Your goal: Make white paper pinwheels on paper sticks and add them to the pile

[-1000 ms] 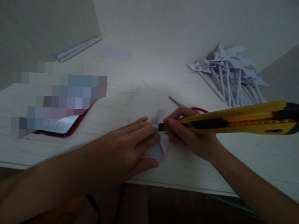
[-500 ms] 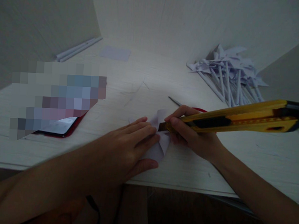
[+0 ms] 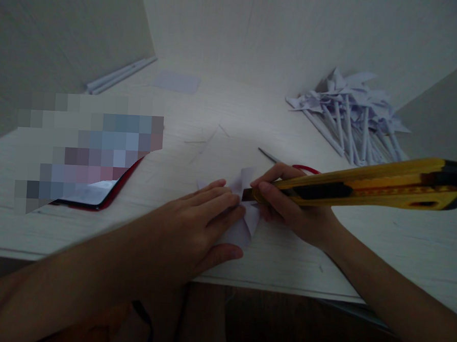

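Observation:
My left hand [image 3: 195, 225] lies flat, fingers stretched, pressing down a small folded piece of white paper [image 3: 244, 225] near the front edge of the white table [image 3: 362, 249]. My right hand [image 3: 288, 205] is closed round the front of a long yellow and black utility knife [image 3: 365, 188]. The knife's tip touches the paper just beside my left fingertips. Its handle sticks out to the right, up toward the camera.
A pile of white paper pinwheels on paper sticks [image 3: 350, 116] lies at the back right. Scissors with a red handle [image 3: 286, 163] lie behind my right hand. A phone in a red case [image 3: 93, 192] rests at the left. Rolled paper sticks [image 3: 118, 76] and a paper square [image 3: 177, 81] lie at the back.
The knife's handle has dipped slightly. Both hands and the paper stay where they were.

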`<state>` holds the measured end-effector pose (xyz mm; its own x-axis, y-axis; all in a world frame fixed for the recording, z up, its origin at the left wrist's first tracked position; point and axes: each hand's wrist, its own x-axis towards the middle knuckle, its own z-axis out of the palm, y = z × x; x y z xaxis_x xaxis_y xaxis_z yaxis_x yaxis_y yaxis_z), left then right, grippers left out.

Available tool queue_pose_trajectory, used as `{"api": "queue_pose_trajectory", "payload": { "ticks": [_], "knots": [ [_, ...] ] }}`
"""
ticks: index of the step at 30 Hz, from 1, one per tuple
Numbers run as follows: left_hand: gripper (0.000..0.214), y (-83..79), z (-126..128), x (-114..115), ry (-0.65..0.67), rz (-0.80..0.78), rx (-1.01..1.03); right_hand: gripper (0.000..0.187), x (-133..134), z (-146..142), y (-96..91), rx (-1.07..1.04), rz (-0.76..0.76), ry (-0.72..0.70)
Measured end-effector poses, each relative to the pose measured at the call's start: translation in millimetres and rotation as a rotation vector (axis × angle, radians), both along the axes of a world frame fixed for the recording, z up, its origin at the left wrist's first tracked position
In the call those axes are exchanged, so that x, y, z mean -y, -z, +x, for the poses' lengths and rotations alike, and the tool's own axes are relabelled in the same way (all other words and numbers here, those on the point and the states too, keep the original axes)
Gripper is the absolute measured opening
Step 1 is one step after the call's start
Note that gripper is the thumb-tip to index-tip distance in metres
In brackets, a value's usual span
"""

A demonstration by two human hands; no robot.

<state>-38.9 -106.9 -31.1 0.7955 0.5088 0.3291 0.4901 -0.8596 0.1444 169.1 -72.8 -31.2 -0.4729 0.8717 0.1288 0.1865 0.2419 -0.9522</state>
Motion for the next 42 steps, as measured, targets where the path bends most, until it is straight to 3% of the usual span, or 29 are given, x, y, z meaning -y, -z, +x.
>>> {"api": "queue_pose_trajectory", "payload": {
  "ticks": [3, 8, 21, 25, 27, 29, 31, 33, 35, 38, 42],
  "knots": [
    [0.032, 2.8, -1, 0, 0.041, 0.002, -0.019, 0.012, 0, 1, 0.4, 0.0, 0.017, 0.006],
    [0.035, 7.4, -2, -1, -0.002, -0.021, -0.016, 0.013, 1, 1, 1.6, 0.013, 0.03, 0.008],
    [0.033, 1.3, -1, -1, 0.036, 0.033, -0.068, 0.013, 0, 1, 2.0, -0.02, -0.015, -0.017],
    [0.028, -6.3, 4, 0, 0.016, 0.017, -0.072, 0.016, -3, -2, 1.6, -0.109, -0.058, 0.098],
    [0.028, -10.4, 6, 1, -0.01, -0.005, -0.053, 0.016, -6, 3, -3.5, -0.109, 0.002, 0.217],
    [0.028, -11.6, 7, 2, -0.027, -0.013, -0.041, 0.018, -10, 16, -12.6, 0.005, 0.183, 0.352],
    [0.028, -9.0, 6, 2, -0.004, 0.013, -0.024, 0.019, -14, 38, -23.3, 0.26, 0.464, 0.465],
    [0.031, -4.1, 5, 1, 0.013, 0.055, -0.01, 0.017, -17, 66, -32.1, 0.591, 0.765, 0.444],
    [0.035, 0.9, 4, 0, 0.031, 0.108, 0.02, 0.029, -19, 93, -36.1, 0.933, 0.848, 0.238],
    [0.036, 5.0, 3, -1, 0.023, 0.134, -0.003, 0.041, -20, 125, -33.5, 1.293, 0.95, 0.105],
    [0.035, 5.7, 3, -2, 0.033, 0.123, 0.011, 0.047, -23, 149, -23.5, 1.428, 1.04, 0.12]
  ]
}}
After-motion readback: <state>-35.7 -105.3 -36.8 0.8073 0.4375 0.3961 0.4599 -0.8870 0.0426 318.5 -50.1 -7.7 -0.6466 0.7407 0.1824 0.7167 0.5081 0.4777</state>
